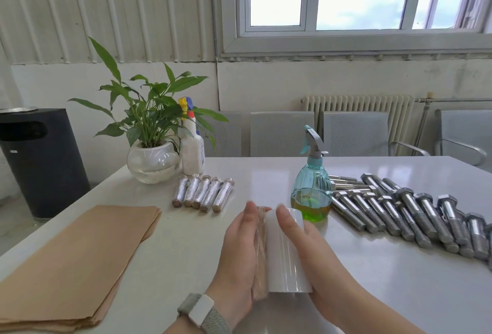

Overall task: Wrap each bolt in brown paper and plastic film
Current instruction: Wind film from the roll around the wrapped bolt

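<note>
A bolt wrapped in brown paper (pixel 260 251) lies lengthwise between my hands, with clear film over it. My left hand (pixel 241 256) holds it from the left, fingers stretched along it. My right hand (pixel 300 248) grips a white roll of plastic film (pixel 286 254) pressed against the bolt's right side. A stack of brown paper sheets (pixel 77 261) lies at the front left. Several wrapped bolts (pixel 203 194) lie in a row behind. Many bare steel bolts (pixel 415 211) are spread on the right.
A teal spray bottle (pixel 311 187) with green liquid stands just behind my right hand. A potted plant in a glass bowl (pixel 153 160) and a white spray bottle (pixel 192 147) stand at the back left. The white table (pixel 186 248) has grey chairs (pixel 282 134) behind it.
</note>
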